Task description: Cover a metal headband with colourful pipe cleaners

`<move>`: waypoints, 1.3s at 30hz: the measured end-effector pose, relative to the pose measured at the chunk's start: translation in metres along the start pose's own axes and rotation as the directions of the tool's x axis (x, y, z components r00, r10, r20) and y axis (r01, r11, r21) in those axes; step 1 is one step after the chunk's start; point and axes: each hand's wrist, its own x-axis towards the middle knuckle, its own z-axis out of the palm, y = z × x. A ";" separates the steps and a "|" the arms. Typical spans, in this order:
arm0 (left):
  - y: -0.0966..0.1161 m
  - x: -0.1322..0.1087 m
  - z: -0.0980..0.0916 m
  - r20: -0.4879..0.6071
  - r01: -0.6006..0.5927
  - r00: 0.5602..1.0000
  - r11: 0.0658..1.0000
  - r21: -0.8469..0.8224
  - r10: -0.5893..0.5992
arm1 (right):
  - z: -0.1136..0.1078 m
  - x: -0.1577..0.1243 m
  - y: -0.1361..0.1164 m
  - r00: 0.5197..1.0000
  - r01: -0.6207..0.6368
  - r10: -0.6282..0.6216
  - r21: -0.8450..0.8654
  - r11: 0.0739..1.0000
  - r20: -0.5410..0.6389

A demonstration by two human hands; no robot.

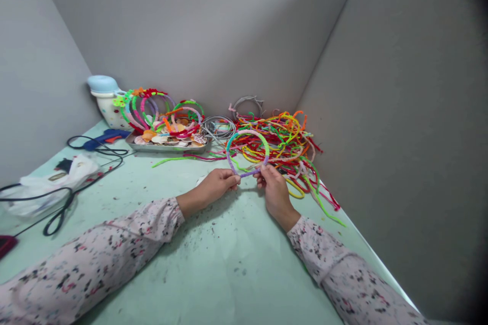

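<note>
A ring wrapped in fuzzy pipe cleaner (267, 148), coloured in purple, teal, pink and green stretches, stands upright between my hands above the table. My left hand (217, 185) pinches its purple lower edge on the left. On the lower right, the thumb and fingers of my right hand (275, 190) are closed on the same ring. Just behind it spreads a tangled heap of pipe cleaners (282, 134) in red, yellow, green, orange and pink.
Finished-looking colourful rings (147, 106) rest on a metal tray (163, 148) of shells. Coiled grey wire (219, 127) lies beside it. At left are a blue-lidded cup (110, 106), a blue tool (102, 139), a black cord (70, 198) and a plastic bag (49, 188). Grey walls border the table (229, 269).
</note>
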 end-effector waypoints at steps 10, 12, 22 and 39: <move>0.015 -0.005 -0.001 0.015 0.020 1.000 0.995 0.100 -0.021 | 0.000 0.000 0.001 1.000 -0.003 0.003 0.009 1.000 -0.010; 0.016 -0.005 -0.001 0.018 0.019 1.000 0.994 0.108 -0.021 | 0.000 0.000 0.002 1.000 0.002 -0.002 0.014 1.000 -0.009; 0.006 -0.002 0.002 -0.014 0.006 1.000 0.999 -0.050 -0.007 | -0.002 0.004 0.002 0.999 0.041 -0.041 0.017 0.999 0.018; 0.011 0.000 -0.003 -0.112 -0.084 0.992 0.984 -0.160 0.066 | -0.016 0.025 -0.010 0.995 0.094 -0.095 -0.228 0.969 0.007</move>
